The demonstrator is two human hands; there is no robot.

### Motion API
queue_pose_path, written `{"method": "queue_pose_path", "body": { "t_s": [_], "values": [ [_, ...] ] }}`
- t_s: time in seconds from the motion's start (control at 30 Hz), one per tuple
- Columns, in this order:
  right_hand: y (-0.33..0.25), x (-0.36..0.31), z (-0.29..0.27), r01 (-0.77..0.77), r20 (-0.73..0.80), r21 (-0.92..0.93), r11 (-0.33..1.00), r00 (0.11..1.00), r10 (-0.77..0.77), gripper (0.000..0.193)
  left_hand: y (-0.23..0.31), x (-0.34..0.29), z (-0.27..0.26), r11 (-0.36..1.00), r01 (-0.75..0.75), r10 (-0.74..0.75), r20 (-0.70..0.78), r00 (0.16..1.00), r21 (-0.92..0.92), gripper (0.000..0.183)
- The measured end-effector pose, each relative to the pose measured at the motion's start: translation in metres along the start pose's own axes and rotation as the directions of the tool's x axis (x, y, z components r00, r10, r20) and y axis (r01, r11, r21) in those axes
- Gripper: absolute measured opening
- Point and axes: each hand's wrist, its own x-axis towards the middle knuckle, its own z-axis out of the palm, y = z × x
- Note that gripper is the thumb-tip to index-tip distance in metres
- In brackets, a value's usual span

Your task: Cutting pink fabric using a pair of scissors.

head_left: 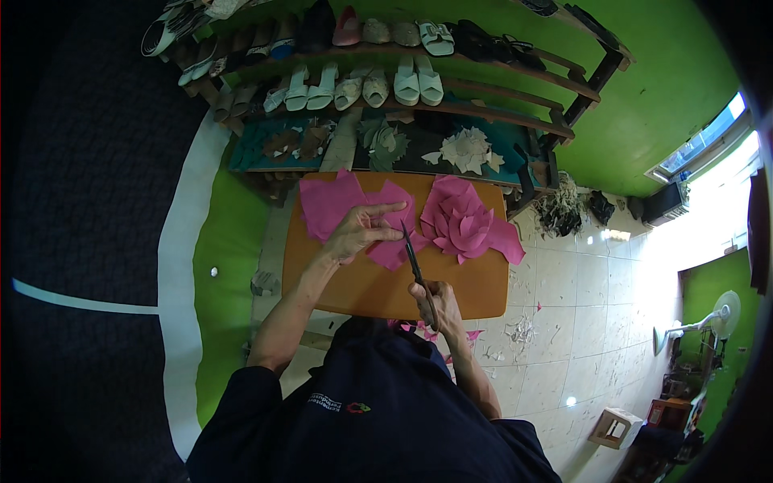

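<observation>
At the left of the frame's middle, a flat pink sheet (328,203) lies on the orange desk (354,286), reaching its far left corner. Just right of it, the left hand (360,232) pinches a pink piece (394,241) between thumb and fingers, the forefinger stretched out toward the right; the piece sits near the centre of the frame, on the desk's middle. Dark scissors (415,268) run from the piece's lower edge down to the right hand (436,305), which is closed around the handles at the desk's near edge; the blade tips touch the pink piece. Right of the scissors, a heap of cut pink shapes (467,221) rests on the desk's right half. Pink and pale scraps (519,330) lie on the tiled floor at lower right of the desk. Across the top of the frame, wooden shelves (483,84) carry rows of sandals (419,80), with cut pale and dark shapes on the lowest board.
</observation>
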Motion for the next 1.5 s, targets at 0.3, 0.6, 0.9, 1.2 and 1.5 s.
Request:
{"method": "queue_pose_path", "body": {
  "t_s": [0.3,0.6,0.9,1.2,1.5],
  "values": [
    [-0.007,0.003,0.002,0.035,0.122,0.213,0.976,0.991,-0.062,0.06,-0.005,-0.001,0.008,0.999,-0.019,0.019,-0.001,1.0,-0.034,0.065],
    [0.0,0.004,0.0,-0.039,0.078,0.178,0.983,0.997,0.025,0.058,-0.006,-0.002,0.012,1.0,-0.021,0.021,0.006,1.0,-0.02,0.067],
    [-0.004,0.003,0.001,-0.08,0.079,0.305,0.949,0.995,0.059,0.055,-0.013,-0.003,0.023,0.98,-0.071,0.061,-0.063,0.996,-0.187,0.064],
    [0.005,0.006,0.003,-0.107,0.069,0.362,0.926,0.994,0.088,0.054,-0.016,-0.004,0.036,0.947,-0.116,0.061,-0.188,0.98,-0.301,0.054],
    [0.007,0.005,0.005,0.016,-0.025,0.395,0.919,1.0,-0.006,0.054,-0.029,0.004,0.044,0.93,-0.15,0.02,-0.361,0.932,-0.336,0.047]
  ]
}}
